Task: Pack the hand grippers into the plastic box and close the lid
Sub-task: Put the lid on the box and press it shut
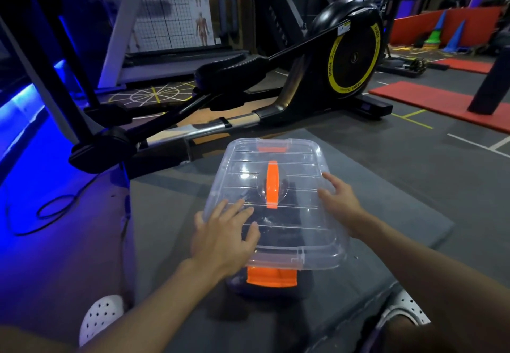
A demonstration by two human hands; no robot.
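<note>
Far left, a black cable [41, 214] loops over the blue-lit floor, and a white perforated clog [100, 316] shows at the bottom edge. Behind, an anatomy chart [176, 7] with muscle figures hangs on the wall; its text is too small to read. Moving in, the left hand [223, 239] lies flat on the clear lid [278, 187], fingers spread and released, pressing the near-left corner without gripping anything. The lid sits on the plastic box [276, 286], which rests on a grey mat [386, 214] on the floor. An orange handle [272, 184] runs down the lid's middle, an orange latch [271, 276] hangs at the near end, another orange latch [271, 148] shows at the far end. Dark shapes show through the lid; whether they are the hand grippers cannot be told. On to the right hand [338, 198]: open too, fingers resting on the lid's right edge. Beyond, a black elliptical trainer [353, 48] carries a yellow ring lettered "MBH". Far right, red mats [430, 98] and blue cones [456, 35].
</note>
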